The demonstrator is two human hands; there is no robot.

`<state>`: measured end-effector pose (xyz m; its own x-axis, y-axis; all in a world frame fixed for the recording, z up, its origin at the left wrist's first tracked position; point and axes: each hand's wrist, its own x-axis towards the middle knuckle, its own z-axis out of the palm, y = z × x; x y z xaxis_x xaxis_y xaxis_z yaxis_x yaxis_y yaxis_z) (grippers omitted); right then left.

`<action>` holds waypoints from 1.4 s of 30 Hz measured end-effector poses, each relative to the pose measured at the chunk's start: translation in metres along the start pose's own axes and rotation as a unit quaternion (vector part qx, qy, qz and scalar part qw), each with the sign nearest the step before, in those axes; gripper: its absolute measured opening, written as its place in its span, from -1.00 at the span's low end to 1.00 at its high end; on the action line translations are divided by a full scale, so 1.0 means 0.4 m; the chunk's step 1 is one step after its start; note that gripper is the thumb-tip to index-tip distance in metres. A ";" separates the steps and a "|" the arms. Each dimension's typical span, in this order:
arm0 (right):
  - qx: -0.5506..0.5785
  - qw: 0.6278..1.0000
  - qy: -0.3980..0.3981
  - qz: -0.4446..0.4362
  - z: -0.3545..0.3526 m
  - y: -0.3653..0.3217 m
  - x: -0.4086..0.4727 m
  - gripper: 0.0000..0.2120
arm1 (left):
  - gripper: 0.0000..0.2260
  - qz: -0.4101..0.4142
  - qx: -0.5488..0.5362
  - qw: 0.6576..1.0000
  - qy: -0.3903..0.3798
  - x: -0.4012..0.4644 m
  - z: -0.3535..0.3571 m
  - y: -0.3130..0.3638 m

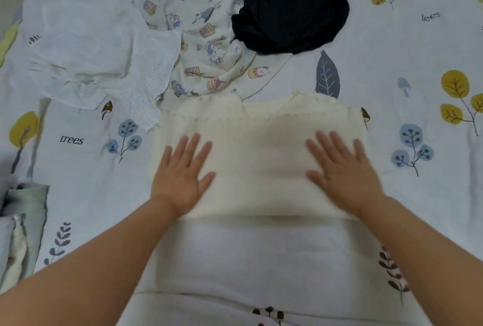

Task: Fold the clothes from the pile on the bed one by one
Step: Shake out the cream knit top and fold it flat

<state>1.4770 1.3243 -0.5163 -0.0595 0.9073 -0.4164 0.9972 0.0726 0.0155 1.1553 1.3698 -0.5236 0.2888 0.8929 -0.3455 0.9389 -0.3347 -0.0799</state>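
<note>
Cream knitwear [261,148] is lying flat on the bed [261,252] right in front of me, already doubled over once, I judge. I am pressing it smooth with my left hand [180,176] and right hand [342,174], both spread flat, fingers straight, gripping nothing. Beyond it the pile is waiting: a white top [86,46], a cartoon-print piece [209,48] and a dark garment [290,9], all unfolded (so most of the work is left). Folded clothes [23,218] are sitting at the left edge.

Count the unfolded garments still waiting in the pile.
3: a white garment far left, a cartoon-print garment in the middle, a dark navy garment right. More may lie hidden underneath.
</note>
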 end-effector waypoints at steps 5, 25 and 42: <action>0.021 0.996 0.049 0.077 -0.039 0.027 -0.044 -0.31 | -0.33 0.015 -0.026 0.999 0.045 -0.025 -0.070 0.011; -0.001 0.993 -0.006 -0.121 -0.061 -0.157 -0.288 -0.09 | -0.07 0.232 -0.015 0.965 -0.125 -0.281 -0.117 0.076; -0.022 0.996 -0.022 -0.083 0.028 -0.151 -0.146 -0.37 | -0.29 0.071 -0.046 0.996 -0.027 -0.194 0.009 0.048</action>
<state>1.4209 1.2621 -0.5032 -0.2209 0.8625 -0.4552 0.9708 0.2392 -0.0179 1.1505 1.2931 -0.5015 0.4117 0.8197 -0.3981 0.9032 -0.4253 0.0582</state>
